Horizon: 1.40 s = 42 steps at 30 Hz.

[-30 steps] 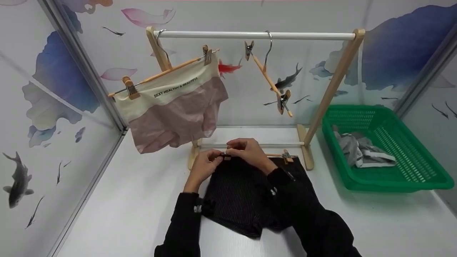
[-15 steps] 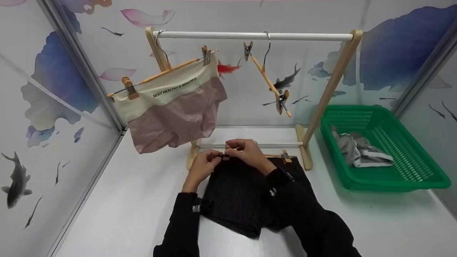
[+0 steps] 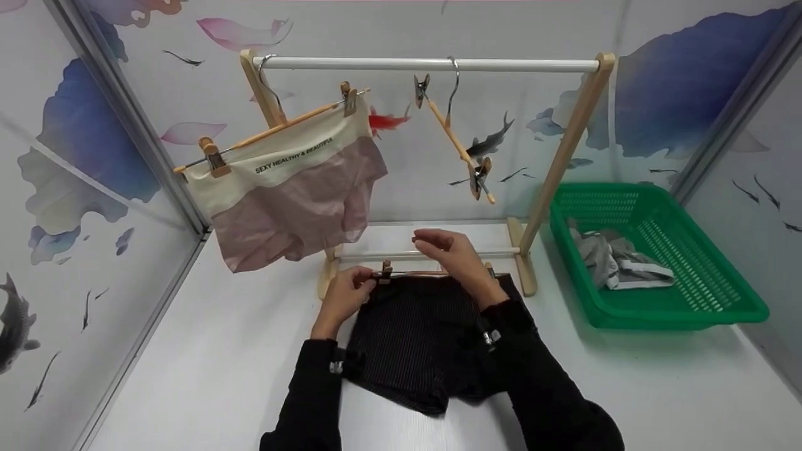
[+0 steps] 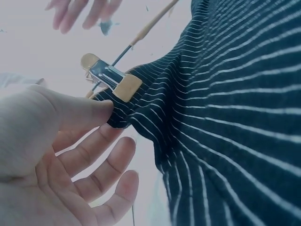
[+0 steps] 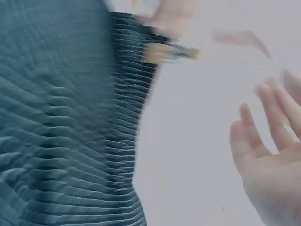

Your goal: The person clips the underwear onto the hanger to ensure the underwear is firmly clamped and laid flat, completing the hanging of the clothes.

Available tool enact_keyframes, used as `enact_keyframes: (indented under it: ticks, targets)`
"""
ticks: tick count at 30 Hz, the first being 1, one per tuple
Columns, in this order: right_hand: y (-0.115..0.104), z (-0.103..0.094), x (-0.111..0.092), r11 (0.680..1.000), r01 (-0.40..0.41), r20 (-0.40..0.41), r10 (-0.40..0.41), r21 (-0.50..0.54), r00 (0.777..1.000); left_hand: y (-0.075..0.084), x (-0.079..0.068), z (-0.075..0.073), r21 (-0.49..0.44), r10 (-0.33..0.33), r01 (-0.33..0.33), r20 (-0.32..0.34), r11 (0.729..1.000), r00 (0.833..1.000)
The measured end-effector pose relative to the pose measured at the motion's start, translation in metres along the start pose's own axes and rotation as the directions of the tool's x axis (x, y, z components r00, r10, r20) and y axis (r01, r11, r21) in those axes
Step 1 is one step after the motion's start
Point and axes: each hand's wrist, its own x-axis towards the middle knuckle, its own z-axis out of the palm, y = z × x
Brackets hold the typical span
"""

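Black pinstriped shorts [image 3: 401, 338] lie on the white table, their waistband along a clip hanger [image 3: 421, 273]. At the left end a wooden clip [image 4: 115, 77] bites the waistband. Beside this clip, my left hand [image 3: 343, 294] pinches the waistband's corner between thumb and forefinger, as the left wrist view shows. My right hand [image 3: 462, 260] is off the clip, fingers loosely extended and holding nothing, above the hanger's middle. It partly hides the hanger's right-hand clip [image 3: 490, 269]. In the right wrist view the picture is blurred.
Behind stands a wooden rack with a white rail [image 3: 426, 64]. Pink and cream underpants [image 3: 294, 188] hang there from one clip hanger; a bare clip hanger [image 3: 448, 128] hangs to their right. A green basket [image 3: 683, 316] at the right holds a grey and white garment [image 3: 617, 260].
My right hand has let go of the left clip and moved right and up. The left hand stays at the waistband's corner. The head view has shifted slightly.
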Motion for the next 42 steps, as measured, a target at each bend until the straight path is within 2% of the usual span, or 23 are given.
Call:
enact_keyframes:
  ticks: [4,8,13,17,20,23,26,28,30,33,35,37,40,42]
  targets:
    - [-0.006,-0.023,-0.017,0.995,-0.091,-0.087,0.094,0.04,0.992,-0.002,0.0,0.0,0.0,-0.025,0.025,0.003,1.0,1.0]
    - [-0.003,-0.042,-0.04,0.987,-0.157,-0.177,0.16,0.03,0.971,-0.004,-0.001,0.002,0.036,-0.033,0.033,0.009,0.999,0.999]
    - [0.012,-0.058,-0.064,0.974,-0.22,-0.338,0.224,0.053,0.914,-0.004,-0.002,0.003,0.084,-0.024,0.024,0.002,0.996,1.0]
    - [0.026,-0.063,-0.077,0.954,-0.279,-0.426,0.298,0.108,0.854,-0.004,-0.002,0.005,0.104,-0.023,0.023,-0.006,0.994,1.0]
    - [0.033,-0.063,-0.082,0.941,-0.319,-0.446,0.336,0.116,0.83,-0.003,-0.002,0.007,0.114,-0.025,0.026,-0.011,0.993,1.0]
    - [0.036,-0.065,-0.085,0.937,-0.332,-0.452,0.345,0.111,0.823,0.0,-0.002,0.007,0.125,-0.032,0.036,-0.027,0.992,0.999]
    - [0.038,-0.069,-0.088,0.934,-0.341,-0.465,0.351,0.11,0.813,0.005,-0.001,0.009,0.177,0.012,-0.001,-0.06,0.984,0.998]
    - [0.039,-0.073,-0.09,0.929,-0.347,-0.479,0.364,0.127,0.799,0.011,0.0,0.009,0.236,0.076,-0.053,-0.091,0.97,0.993]
    - [0.039,-0.077,-0.092,0.924,-0.353,-0.489,0.379,0.149,0.785,0.02,-0.001,0.011,0.297,0.149,-0.109,-0.114,0.949,0.982]
    - [0.04,-0.081,-0.095,0.919,-0.345,-0.502,0.393,0.19,0.77,0.037,-0.004,0.017,0.335,0.238,-0.184,-0.127,0.924,0.963]
    - [0.042,-0.082,-0.095,0.922,-0.336,-0.511,0.387,0.194,0.767,0.05,-0.007,0.026,0.34,0.281,-0.232,-0.101,0.911,0.954]
    - [0.043,-0.083,-0.095,0.928,-0.329,-0.526,0.372,0.177,0.765,0.062,-0.011,0.039,0.334,0.308,-0.277,-0.044,0.901,0.95]
    - [0.046,-0.083,-0.094,0.93,-0.341,-0.543,0.36,0.14,0.759,0.077,-0.016,0.062,0.333,0.316,-0.329,0.094,0.884,0.944]
    - [0.047,-0.083,-0.094,0.925,-0.356,-0.542,0.367,0.131,0.756,0.087,-0.016,0.077,0.339,0.303,-0.352,0.188,0.872,0.934]
